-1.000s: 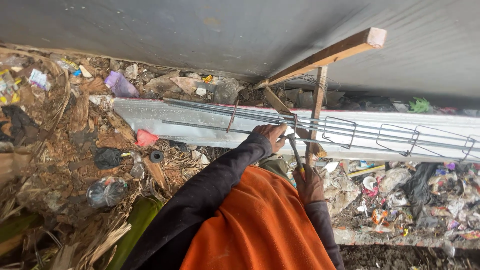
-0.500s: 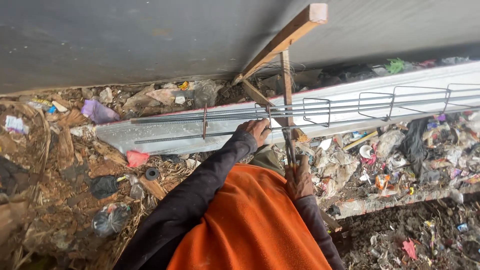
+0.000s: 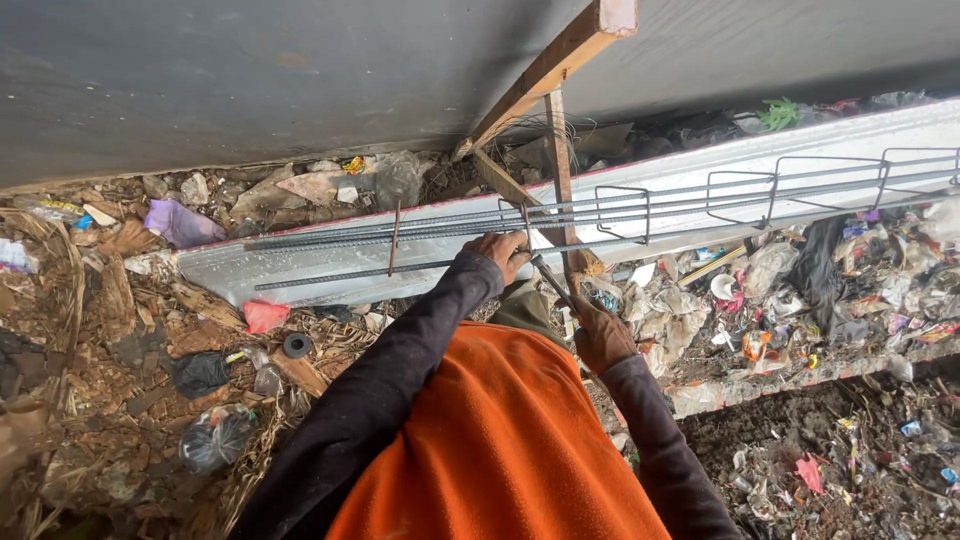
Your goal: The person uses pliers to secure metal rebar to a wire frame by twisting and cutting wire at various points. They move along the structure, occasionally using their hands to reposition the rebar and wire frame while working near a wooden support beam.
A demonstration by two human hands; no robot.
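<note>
The left hand (image 3: pixel 505 252) closes around the nearest bar of the rebar cage (image 3: pixel 640 212), gripping it where a rectangular stirrup crosses. The cage lies lengthwise inside a long white formwork trough (image 3: pixel 330 268), which holds nothing else that shows; its bars run off the right edge of the view. Just right of that grip, the right hand (image 3: pixel 603 335) is clenched on a thin metal tying hook (image 3: pixel 552 283), whose tip slants up to the bar beside the left hand's knuckles. Whether any tie wire sits at the tip is too small to make out.

Directly above the grip, a wooden brace (image 3: pixel 545 75) leans up against the grey wall (image 3: pixel 250 80), with an upright wooden stake (image 3: pixel 559 170) behind the cage. Both forearms are in dark sleeves over an orange garment (image 3: pixel 490 450), which hides the ground below the hands. Left of the grip lie a purple wrapper (image 3: pixel 178 222), a black ring (image 3: pixel 296 345) and a knotted plastic bag (image 3: pixel 215 440); right of it, mixed litter (image 3: pixel 800 290) is too jumbled to sort.

Compared with half a second ago, the hands hold the same spot on the cage, while the view has shifted slightly.
</note>
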